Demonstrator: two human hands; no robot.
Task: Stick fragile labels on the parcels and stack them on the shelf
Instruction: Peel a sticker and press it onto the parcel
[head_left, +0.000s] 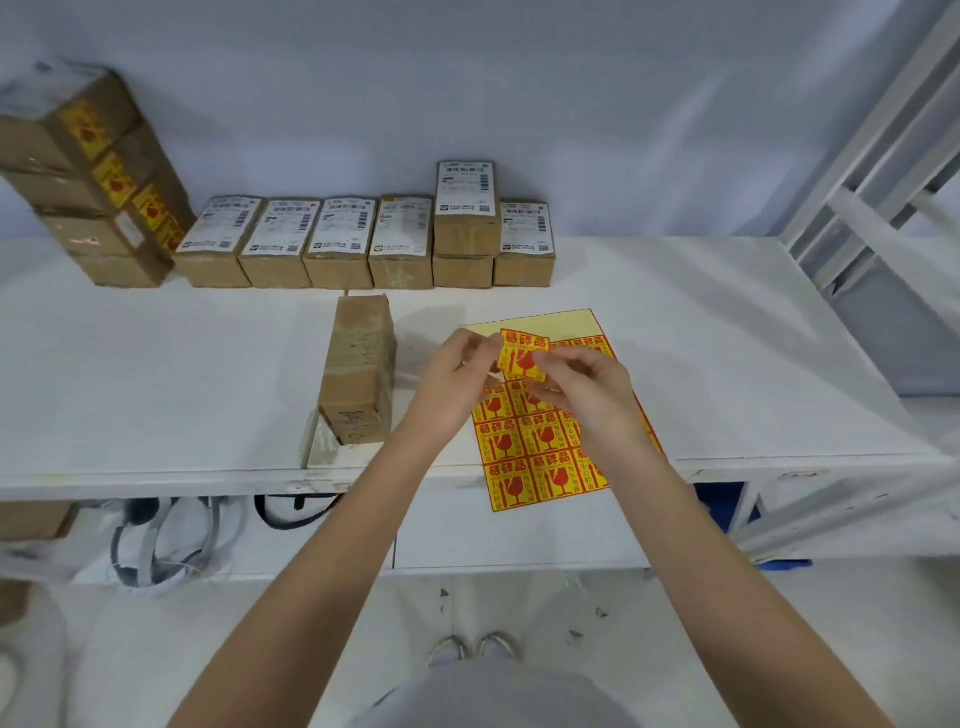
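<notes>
Both hands meet above the counter (156, 374): the left hand (449, 382) pinches the left edge of a yellow fragile label (523, 354), and the right hand (589, 392) pinches its right side. The label hangs just above the sticker sheet (540, 447), whose near end juts past the counter's front edge. Just left of the hands lies a brown parcel (358, 369), lengthwise toward the wall, its near end close to the front edge. Along the wall runs a row of parcels (363, 244) with white shipping labels. At far left leans a stack of labelled parcels (88, 176). Bare counter spreads left and right of the work.
</notes>
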